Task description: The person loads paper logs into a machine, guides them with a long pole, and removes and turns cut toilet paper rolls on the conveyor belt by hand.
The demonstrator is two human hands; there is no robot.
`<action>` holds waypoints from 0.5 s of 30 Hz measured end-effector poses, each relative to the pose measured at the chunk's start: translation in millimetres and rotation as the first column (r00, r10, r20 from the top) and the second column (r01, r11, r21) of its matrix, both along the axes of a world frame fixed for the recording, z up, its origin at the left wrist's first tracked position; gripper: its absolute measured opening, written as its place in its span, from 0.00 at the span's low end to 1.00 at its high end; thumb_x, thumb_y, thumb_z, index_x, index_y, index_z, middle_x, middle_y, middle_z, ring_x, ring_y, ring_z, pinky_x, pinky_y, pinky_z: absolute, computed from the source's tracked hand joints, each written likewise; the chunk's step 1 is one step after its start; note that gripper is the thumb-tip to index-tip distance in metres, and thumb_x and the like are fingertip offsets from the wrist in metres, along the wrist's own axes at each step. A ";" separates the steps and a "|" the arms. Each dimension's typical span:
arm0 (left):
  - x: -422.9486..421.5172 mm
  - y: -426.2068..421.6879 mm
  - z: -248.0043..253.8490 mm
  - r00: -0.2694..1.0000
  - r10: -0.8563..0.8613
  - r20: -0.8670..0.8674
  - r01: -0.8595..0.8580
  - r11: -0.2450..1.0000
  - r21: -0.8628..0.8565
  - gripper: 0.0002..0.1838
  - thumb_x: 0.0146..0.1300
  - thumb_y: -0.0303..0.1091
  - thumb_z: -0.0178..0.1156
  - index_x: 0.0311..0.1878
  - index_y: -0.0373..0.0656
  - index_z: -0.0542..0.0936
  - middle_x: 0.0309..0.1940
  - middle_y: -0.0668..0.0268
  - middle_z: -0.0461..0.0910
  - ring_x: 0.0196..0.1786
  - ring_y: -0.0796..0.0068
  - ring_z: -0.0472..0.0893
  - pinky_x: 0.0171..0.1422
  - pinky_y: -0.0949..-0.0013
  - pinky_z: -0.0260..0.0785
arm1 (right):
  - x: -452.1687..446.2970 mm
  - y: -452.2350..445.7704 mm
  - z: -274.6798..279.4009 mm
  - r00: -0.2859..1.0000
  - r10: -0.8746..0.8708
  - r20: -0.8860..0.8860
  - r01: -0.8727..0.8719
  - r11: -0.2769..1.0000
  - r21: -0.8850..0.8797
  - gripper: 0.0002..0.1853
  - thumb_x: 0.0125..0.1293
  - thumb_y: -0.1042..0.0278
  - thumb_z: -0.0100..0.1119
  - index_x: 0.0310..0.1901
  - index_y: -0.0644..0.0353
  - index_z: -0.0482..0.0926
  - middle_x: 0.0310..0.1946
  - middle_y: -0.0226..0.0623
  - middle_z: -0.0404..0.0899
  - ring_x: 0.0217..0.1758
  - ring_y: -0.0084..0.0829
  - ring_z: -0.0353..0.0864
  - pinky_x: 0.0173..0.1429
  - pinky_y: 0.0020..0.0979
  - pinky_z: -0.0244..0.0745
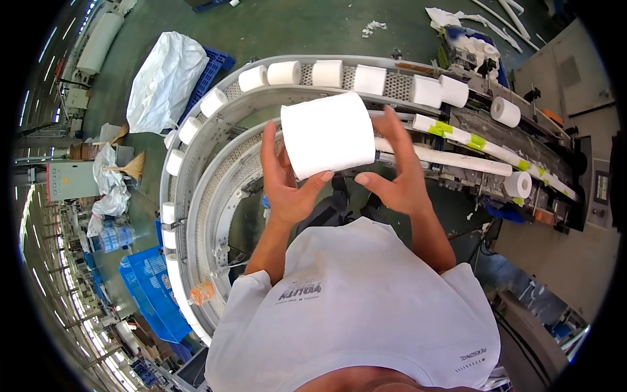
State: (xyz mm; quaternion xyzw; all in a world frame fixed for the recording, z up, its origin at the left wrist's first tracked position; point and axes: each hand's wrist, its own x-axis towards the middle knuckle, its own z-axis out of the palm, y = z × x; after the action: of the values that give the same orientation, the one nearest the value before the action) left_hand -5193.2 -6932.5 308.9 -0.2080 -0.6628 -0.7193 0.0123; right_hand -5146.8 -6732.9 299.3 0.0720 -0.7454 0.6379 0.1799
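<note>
A large white paper roll (328, 136) is held up in front of my chest, lying on its side with a slight tilt. My left hand (287, 186) grips its left end, the thumb along the lower edge and the fingers behind the end face. Beside the right end is my right hand (400, 176), thumb and fingers spread, slightly blurred. Its fingertips come close to the roll; whether they touch it I cannot tell. Behind the roll, several smaller-looking white rolls (327, 73) stand in a row on the curved conveyor (398, 85).
Long white tubes with yellow-green tape (477, 142) lie along the machine at right, near a loose roll (518, 185). An orange-wrapped item (202, 293) sits on the conveyor's lower left. Outside it are a blue crate (151, 294) and a white sack (165, 81).
</note>
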 end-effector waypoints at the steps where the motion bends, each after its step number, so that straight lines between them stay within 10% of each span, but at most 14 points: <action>1: 0.5 0.4 -1.5 1.000 0.016 -0.007 -0.016 1.000 -0.005 0.56 0.56 0.24 0.72 0.78 0.36 0.41 0.67 0.44 0.68 0.67 0.57 0.73 0.68 0.58 0.67 | 5.0 0.4 12.2 0.993 -0.101 -0.054 0.108 0.983 0.151 0.47 0.64 0.56 0.67 0.76 0.66 0.50 0.68 0.53 0.67 0.75 0.46 0.62 0.76 0.46 0.53; 6: 3.1 1.9 -16.5 0.993 0.085 -0.084 -0.092 0.993 -0.080 0.57 0.55 0.22 0.72 0.79 0.39 0.41 0.69 0.45 0.64 0.66 0.56 0.73 0.66 0.57 0.70 | 31.2 -19.0 26.0 0.851 -0.206 -0.484 0.455 0.748 0.483 0.37 0.73 0.49 0.49 0.73 0.69 0.55 0.72 0.58 0.58 0.76 0.51 0.57 0.76 0.49 0.53; 9: 2.9 -0.6 -21.6 0.978 0.083 -0.193 -0.110 0.984 -0.137 0.55 0.55 0.21 0.71 0.78 0.38 0.44 0.72 0.46 0.61 0.67 0.56 0.73 0.66 0.57 0.69 | -1.3 -4.6 -48.0 0.918 -0.257 -0.301 0.396 0.573 0.718 0.31 0.76 0.55 0.45 0.70 0.72 0.61 0.70 0.59 0.62 0.73 0.52 0.62 0.75 0.49 0.55; 12: -5.6 1.4 -20.8 0.964 0.114 -0.240 -0.148 0.981 -0.129 0.53 0.55 0.20 0.70 0.78 0.38 0.46 0.71 0.48 0.62 0.67 0.57 0.73 0.65 0.58 0.70 | -22.1 55.1 -29.8 0.720 -0.692 -0.043 0.693 0.714 0.102 0.27 0.76 0.61 0.39 0.68 0.73 0.63 0.70 0.55 0.65 0.72 0.45 0.66 0.76 0.45 0.55; 14: 0.5 -3.5 -21.1 0.972 0.125 -0.198 -0.156 0.977 -0.146 0.51 0.56 0.20 0.70 0.77 0.37 0.47 0.70 0.49 0.64 0.67 0.57 0.73 0.65 0.58 0.70 | -4.7 39.8 14.2 0.783 -0.551 -0.288 0.615 0.752 0.236 0.25 0.73 0.68 0.44 0.67 0.74 0.65 0.64 0.61 0.69 0.67 0.54 0.71 0.72 0.45 0.62; 15: -1.2 -5.2 -25.9 0.974 0.118 -0.192 -0.147 0.978 -0.145 0.51 0.56 0.21 0.70 0.77 0.37 0.47 0.70 0.49 0.65 0.66 0.57 0.73 0.65 0.58 0.70 | -1.4 25.1 18.4 0.797 -0.432 -0.422 0.557 0.797 0.235 0.29 0.78 0.54 0.40 0.67 0.74 0.65 0.67 0.56 0.68 0.72 0.48 0.66 0.77 0.46 0.54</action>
State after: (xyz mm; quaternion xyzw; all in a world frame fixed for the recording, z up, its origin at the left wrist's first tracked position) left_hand -5194.4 -6937.7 283.1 -0.2282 -0.7263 -0.6399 0.1044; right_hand -5148.3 -6707.8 317.7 0.0132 -0.7942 0.4020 0.4556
